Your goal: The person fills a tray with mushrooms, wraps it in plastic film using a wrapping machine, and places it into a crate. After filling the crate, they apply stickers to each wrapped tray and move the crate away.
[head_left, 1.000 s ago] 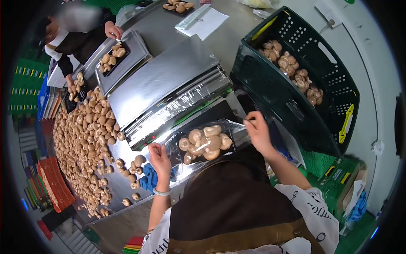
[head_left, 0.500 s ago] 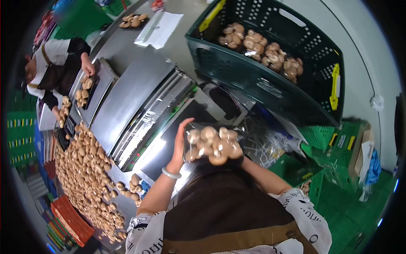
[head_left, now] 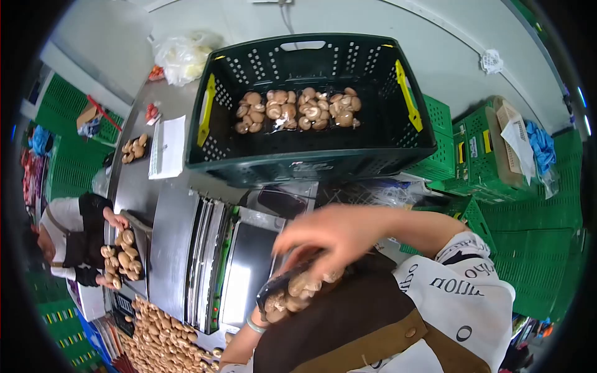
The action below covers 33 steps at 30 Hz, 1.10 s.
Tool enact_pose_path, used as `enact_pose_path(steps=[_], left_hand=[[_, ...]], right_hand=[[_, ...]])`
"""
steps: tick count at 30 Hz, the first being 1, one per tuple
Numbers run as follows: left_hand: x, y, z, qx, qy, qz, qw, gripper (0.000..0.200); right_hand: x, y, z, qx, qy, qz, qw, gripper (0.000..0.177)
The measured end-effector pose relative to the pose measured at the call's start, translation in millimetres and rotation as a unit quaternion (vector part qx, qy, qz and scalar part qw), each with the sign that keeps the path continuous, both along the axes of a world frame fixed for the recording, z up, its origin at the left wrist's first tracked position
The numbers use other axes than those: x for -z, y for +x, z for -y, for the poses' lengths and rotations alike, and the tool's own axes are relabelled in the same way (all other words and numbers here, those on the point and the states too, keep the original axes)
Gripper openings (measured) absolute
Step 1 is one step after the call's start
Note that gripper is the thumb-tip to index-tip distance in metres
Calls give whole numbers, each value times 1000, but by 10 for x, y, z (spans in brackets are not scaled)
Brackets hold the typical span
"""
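A wrapped tray of brown mushrooms [head_left: 300, 293] is tilted on its side close to my apron, its dark base turned to the left. My right hand [head_left: 333, 237], slightly blurred, reaches across from the right with its fingers bent over the top of the pack. My left hand [head_left: 260, 315], with a pale bangle at the wrist, supports the pack from below and behind; most of its fingers are hidden. Beyond my hands a dark green crate [head_left: 298, 163] with yellow handles holds several similar wrapped mushroom packs [head_left: 313, 109] in a row.
A steel wrapping machine [head_left: 180, 255] stands to the left. Past it, a co-worker's hands [head_left: 115, 219] handle mushrooms on a dark tray. Loose mushrooms [head_left: 165, 339] cover the lower left table. A white sheet [head_left: 166, 149] lies beside the crate; green crates [head_left: 485, 152] stack at right.
The view has swung to the right, bringing the crate to the centre. The mushroom pack, level between both hands before, is now tipped on its side, and my right hand has come over it.
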State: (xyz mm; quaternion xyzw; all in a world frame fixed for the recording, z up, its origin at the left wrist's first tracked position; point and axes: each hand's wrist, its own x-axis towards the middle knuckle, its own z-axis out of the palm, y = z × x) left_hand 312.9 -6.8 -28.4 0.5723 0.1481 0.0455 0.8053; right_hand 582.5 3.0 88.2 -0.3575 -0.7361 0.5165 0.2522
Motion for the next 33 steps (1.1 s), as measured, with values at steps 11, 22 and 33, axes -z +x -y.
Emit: enact_pose_path(steps=[11, 22, 33], left_hand=[[-747, 2262, -2119, -122, 462, -22, 878, 43], [1047, 4379, -2546, 167, 773, 103, 604, 76], [1264, 4336, -2746, 167, 747, 0, 643, 70]], right_hand=[[-181, 1915, -622, 575, 23, -127, 808, 69], [953, 3011, -1436, 589, -29, 447, 673, 71], [1964, 3437, -1432, 660, -56, 341, 667, 82]])
